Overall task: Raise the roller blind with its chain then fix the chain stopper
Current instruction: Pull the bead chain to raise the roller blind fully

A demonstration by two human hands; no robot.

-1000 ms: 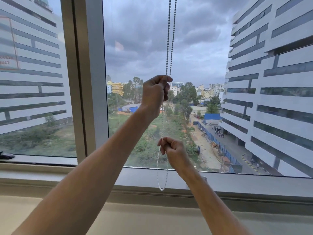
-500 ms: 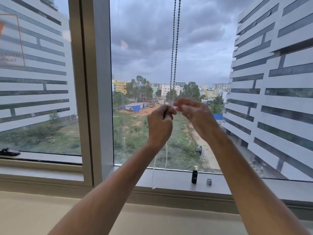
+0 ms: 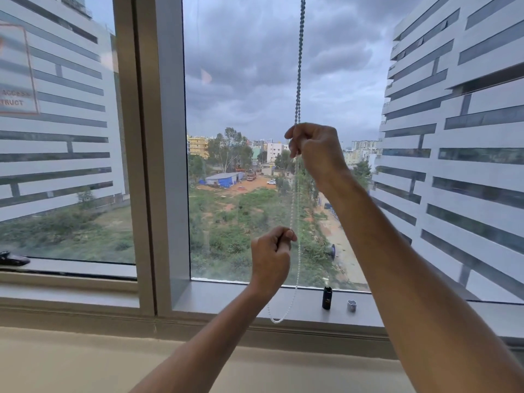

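My right hand [image 3: 319, 150] is high in front of the glass, with its fingers closed in a pinch on the bead chain [image 3: 298, 80], and my left hand [image 3: 272, 258] is lower, closed like a fist with thumb and forefinger pressed on one strand of the same chain. The chain hangs in front of the window pane, a little right of the grey window frame [image 3: 167, 165], and its bottom loop [image 3: 279, 319] ends free just above the sill [image 3: 226, 300] (the blind itself is out of view above, so I cannot say how high it is). I judge the chain to be light and fully limp, with small smooth beads that can slide through a weak grip, so I would pinch it firmly between finger pads, one strand only, and pull straight. Its long axis is vertical: two strands run close together from the top edge down to the loop. A small black bottle [image 3: 327, 297] and a small grey cap [image 3: 351, 306] stand on the sill, well apart from my hands.
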